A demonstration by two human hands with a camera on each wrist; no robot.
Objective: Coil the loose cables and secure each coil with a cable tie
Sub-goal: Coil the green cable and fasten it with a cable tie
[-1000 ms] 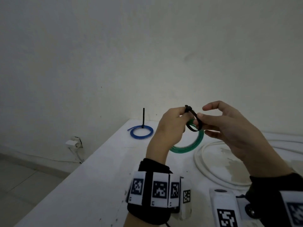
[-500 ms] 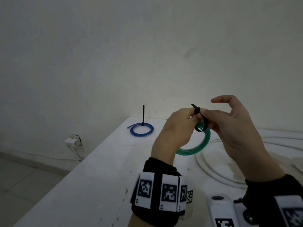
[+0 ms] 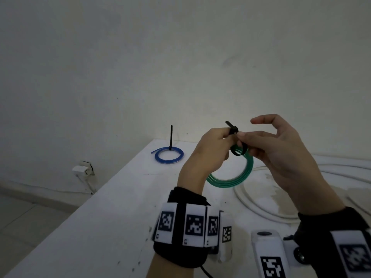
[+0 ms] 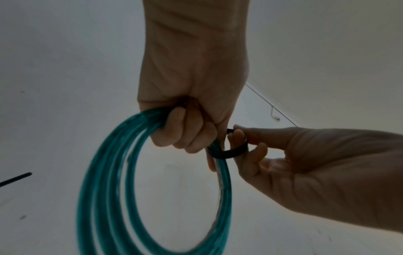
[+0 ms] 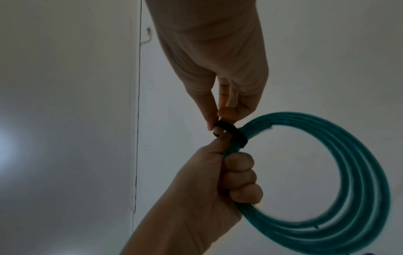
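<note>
Now the black plastic cable tie [image 3: 237, 146], pinched by the right hand [image 3: 281, 157], loops tighter than a second ago around the green coiled cable [image 3: 236, 175] gripped in the left hand's [image 3: 206, 153] fingers, centre frame, so cinching is nearly done

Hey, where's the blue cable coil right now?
In the head view the blue cable coil lies at the table's far left corner by the wall, a black tie upright on it, left of both hands.

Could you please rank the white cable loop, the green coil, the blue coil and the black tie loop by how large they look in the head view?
1. White cable loop, partly hidden by the right hand.
2. Green coil, held nearer the camera.
3. Blue coil, lying farther back.
4. Black tie loop.
</note>
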